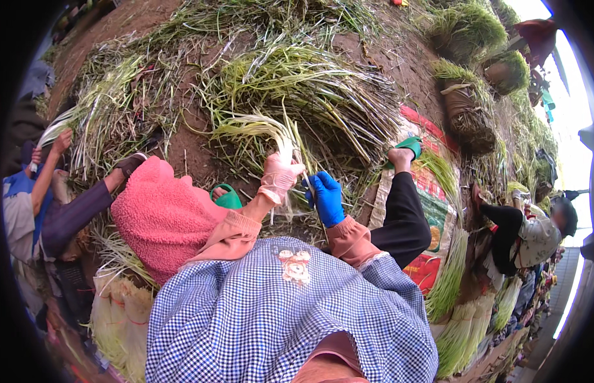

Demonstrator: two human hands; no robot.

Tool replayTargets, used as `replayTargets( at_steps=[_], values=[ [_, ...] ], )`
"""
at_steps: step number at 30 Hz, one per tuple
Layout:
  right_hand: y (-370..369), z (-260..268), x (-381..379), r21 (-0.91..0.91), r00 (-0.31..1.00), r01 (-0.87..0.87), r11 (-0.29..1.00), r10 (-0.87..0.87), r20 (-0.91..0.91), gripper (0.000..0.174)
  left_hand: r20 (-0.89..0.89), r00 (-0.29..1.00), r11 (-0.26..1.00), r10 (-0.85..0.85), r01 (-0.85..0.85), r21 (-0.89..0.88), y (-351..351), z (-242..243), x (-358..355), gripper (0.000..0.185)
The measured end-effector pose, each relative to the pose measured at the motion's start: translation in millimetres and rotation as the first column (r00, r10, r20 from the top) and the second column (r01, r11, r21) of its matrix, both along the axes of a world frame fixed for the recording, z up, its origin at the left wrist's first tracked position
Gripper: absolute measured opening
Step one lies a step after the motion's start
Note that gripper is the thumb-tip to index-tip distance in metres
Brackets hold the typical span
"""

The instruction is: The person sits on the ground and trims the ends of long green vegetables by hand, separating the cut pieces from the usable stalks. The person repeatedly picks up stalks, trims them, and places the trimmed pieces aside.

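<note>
My left hand (279, 178), in a thin whitish glove, is closed around a bunch of pale-stemmed leafy greens (283, 136) whose leaves droop to the left. Just right of it my right hand (327, 197), in a blue glove, pinches a thin stalk (308, 184) between thumb and fingers, close to the bunch. A large heap of long green and yellowish stalks (306, 91) lies on the earth floor beyond both hands. Which kind of plant it is, I cannot tell.
A co-worker (34, 201) at the left holds similar greens; another person (536, 234) sits at the right. Tied bundles (120, 316) stand at lower left, upright bales (469, 112) at upper right. A printed sack (433, 201) lies beside my right foot.
</note>
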State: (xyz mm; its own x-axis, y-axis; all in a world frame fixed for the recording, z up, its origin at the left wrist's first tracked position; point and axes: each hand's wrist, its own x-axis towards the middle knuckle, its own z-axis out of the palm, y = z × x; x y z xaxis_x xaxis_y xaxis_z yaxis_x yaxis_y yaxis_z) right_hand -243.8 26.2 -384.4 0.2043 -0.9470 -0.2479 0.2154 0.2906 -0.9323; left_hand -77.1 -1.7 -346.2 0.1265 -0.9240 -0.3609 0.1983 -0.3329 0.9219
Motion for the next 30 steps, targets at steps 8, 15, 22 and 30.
replayTargets(
  at_steps=[8, 15, 22, 30],
  values=[
    [-4.8, 23.8, 4.0, 0.395, 0.892, -0.228, 0.89, 0.028, 0.452, 0.021, -0.336, 0.941, 0.987, 0.045, -0.094, -0.133, 5.7, 27.0, 13.9, 0.03],
    [-12.9, -36.7, 6.3, 0.109, 0.984, -0.089, 0.99, 0.104, -0.141, 0.018, -0.314, 0.908, 0.921, 0.278, -0.344, -0.182, -3.3, 56.8, 48.8, 0.03],
    [-18.8, -117.1, -126.3, 0.162, 0.175, -0.115, 0.98, 0.18, -0.968, 0.03, -0.259, 0.743, 0.687, 0.617, -0.669, -0.282, -10.4, 77.5, 145.2, 0.037],
    [-25.3, -9.2, 7.5, -0.526, 0.908, -0.386, 0.758, 0.212, -0.362, 0.048, -0.356, 0.867, 0.934, 0.349, -0.353, 0.058, -16.6, 22.2, 62.0, 0.016]
  ],
)
